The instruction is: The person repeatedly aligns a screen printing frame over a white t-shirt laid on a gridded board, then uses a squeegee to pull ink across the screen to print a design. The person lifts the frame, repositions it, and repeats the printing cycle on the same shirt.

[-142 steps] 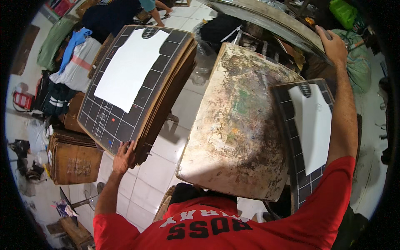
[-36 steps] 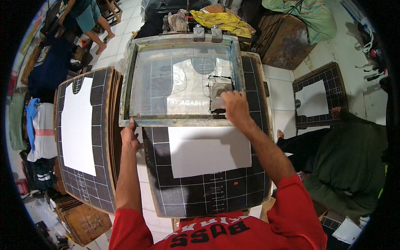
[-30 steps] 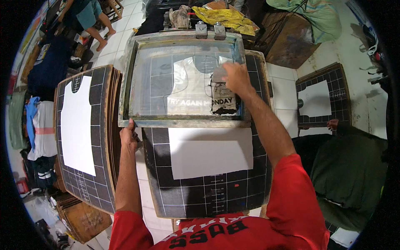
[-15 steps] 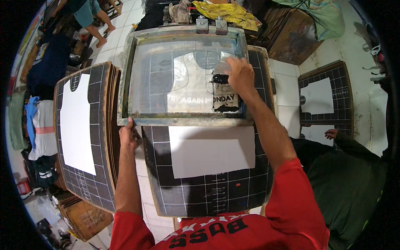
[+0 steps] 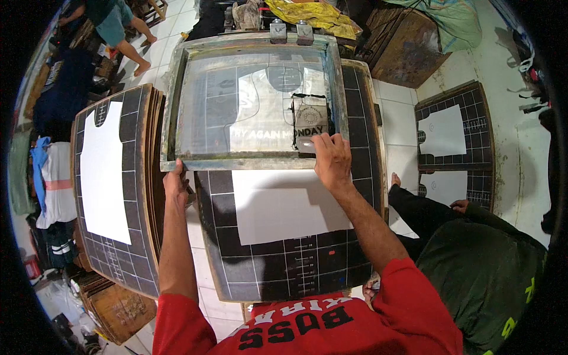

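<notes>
A framed printing screen (image 5: 248,164) lies over a dark gridded board (image 5: 263,278). Its mesh is see-through, and a white shirt-shaped fabric panel (image 5: 290,210) shows beneath it and past its near edge. My left hand (image 5: 176,183) grips the near left corner of the frame, thumb on top. At the mesh's near right part, my right hand (image 5: 333,160) is closed on a small squeegee (image 5: 305,145), largely covered by the fingers. Black ink (image 5: 310,95) edges a small rectangular area with a round design. Lettering shows across the mesh.
Metal hinge clamps (image 5: 291,32) hold the screen's far side. A stack of boards (image 5: 133,213) with a white panel stands left. More boards with panels (image 5: 444,133) lie right, beside a seated person in dark clothes (image 5: 473,266). Another person's bare legs (image 5: 133,47) show far left.
My right hand has come from the far part of the inked area toward the near frame edge with the squeegee. My left hand stays on the corner. The seated person's hand has shifted.
</notes>
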Motion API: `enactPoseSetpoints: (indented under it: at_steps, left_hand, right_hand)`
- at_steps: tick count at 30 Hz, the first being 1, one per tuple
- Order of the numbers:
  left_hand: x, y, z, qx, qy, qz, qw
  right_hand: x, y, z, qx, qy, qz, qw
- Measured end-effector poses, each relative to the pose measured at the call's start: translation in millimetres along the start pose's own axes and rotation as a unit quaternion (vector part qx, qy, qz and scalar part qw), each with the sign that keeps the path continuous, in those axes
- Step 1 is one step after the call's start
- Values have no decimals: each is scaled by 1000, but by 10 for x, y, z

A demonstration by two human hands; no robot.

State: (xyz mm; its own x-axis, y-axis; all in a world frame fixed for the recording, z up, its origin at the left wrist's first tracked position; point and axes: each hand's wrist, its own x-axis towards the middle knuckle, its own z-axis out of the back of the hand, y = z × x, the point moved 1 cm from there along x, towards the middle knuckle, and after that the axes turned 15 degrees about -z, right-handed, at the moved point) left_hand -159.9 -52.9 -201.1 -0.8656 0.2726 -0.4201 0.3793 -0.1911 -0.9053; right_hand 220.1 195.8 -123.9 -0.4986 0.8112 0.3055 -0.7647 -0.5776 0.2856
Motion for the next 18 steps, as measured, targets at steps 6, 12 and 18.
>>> enactPoseSetpoints:
  at_steps: [6,12,18]
  left_hand:
    - [-124,-262,-103,-76,-39,21,996]
    - [-465,-1388,-40,-160,72,-60,983]
    - [-613,-2285,213,-96,274,-289,912]
  right_hand:
    - [34,62,128,-17,16,5,1000]
    - [336,315,822,-34,-152,44,987]
    - [1377,499,1535,-38,-330,133,934]
